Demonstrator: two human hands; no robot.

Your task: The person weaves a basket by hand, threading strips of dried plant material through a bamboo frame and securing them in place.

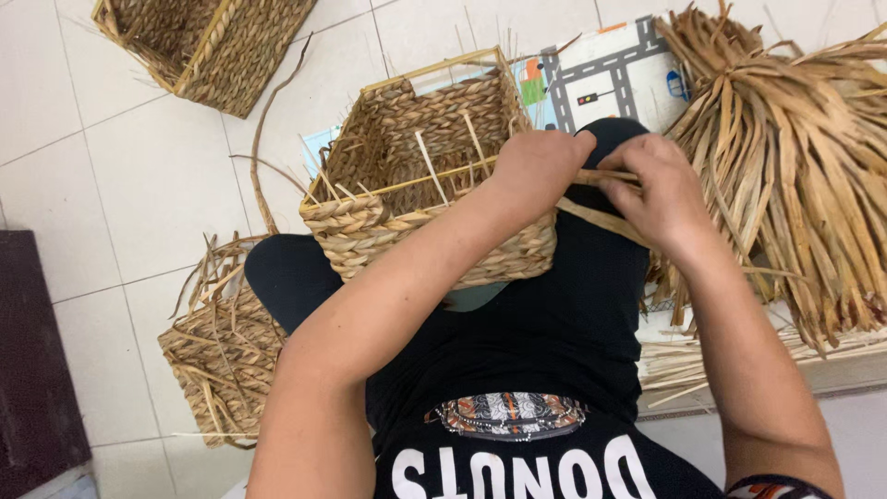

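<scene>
A rectangular woven straw basket [407,139] rests on my lap, its rim unfinished with thin stalks sticking up. My left hand [540,166] is clenched at the basket's near right corner, gripping a flat dried straw strand [605,220]. My right hand [656,189] pinches the same strand just to the right, pulling it taut between both hands. The strand runs from the basket corner across my dark trousers.
A big bundle of dried straw leaves [795,157] lies at the right on a low bench. A second finished basket [212,46] stands at top left, another rough one [222,346] lies at lower left. A play mat [601,69] covers the tiled floor.
</scene>
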